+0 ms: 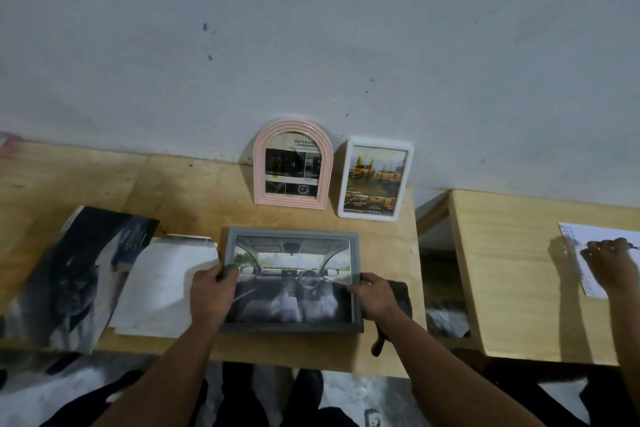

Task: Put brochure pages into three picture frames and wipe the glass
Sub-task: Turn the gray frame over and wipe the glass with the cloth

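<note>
grey frame (291, 282) lies flat on the table (194, 191) right in front of me, long axis running nine to three, a car-interior page already behind its glass. my left hand (211, 291) pinches its nine o'clock edge, my right hand (372, 295) grips the three o'clock edge — both equally near. a dark cloth (398, 302) sits under my right hand; i cannot tell whether those fingers also hold it. at twelve o'clock the pink arched frame (292, 163) and white frame (375, 178) lean on the wall, both filled — room beside them looks tight. brochure (79, 274) and a white sheet (162, 284) lie at nine o'clock. another person's hand (609, 263) writes at three.
</note>
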Action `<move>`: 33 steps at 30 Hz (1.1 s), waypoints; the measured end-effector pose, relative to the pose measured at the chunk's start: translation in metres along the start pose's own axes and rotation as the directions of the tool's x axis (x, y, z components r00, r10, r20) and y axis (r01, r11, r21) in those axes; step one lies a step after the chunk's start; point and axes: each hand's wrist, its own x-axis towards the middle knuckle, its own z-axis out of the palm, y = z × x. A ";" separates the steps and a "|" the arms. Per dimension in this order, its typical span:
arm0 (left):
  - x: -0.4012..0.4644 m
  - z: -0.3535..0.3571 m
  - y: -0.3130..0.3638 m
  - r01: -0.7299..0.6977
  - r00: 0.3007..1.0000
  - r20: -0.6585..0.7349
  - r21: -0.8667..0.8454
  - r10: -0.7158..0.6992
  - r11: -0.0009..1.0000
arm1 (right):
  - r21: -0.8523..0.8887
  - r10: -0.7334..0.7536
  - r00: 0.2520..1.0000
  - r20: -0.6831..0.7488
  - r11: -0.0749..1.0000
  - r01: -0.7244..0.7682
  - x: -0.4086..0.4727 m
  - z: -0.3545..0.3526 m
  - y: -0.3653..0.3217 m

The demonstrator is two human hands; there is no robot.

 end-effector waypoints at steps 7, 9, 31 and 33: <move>0.036 -0.071 -0.002 -0.032 0.998 -0.051 -0.042 0.029 0.999 | -0.037 -0.074 0.997 0.027 0.996 0.075 -0.004 0.057 -0.052; 0.055 -0.095 -0.005 -0.014 0.998 -0.067 -0.058 0.010 0.998 | -0.067 -0.124 0.992 0.036 0.990 0.126 -0.003 0.080 -0.072; 0.291 -0.215 0.079 -0.195 0.980 -0.069 -0.124 0.188 0.973 | 0.058 -0.288 0.945 -0.153 0.952 0.300 0.087 0.230 -0.297; 0.303 -0.213 0.080 -0.200 0.980 -0.026 -0.161 0.198 0.966 | 0.112 -0.268 0.951 -0.152 0.952 0.286 0.095 0.231 -0.306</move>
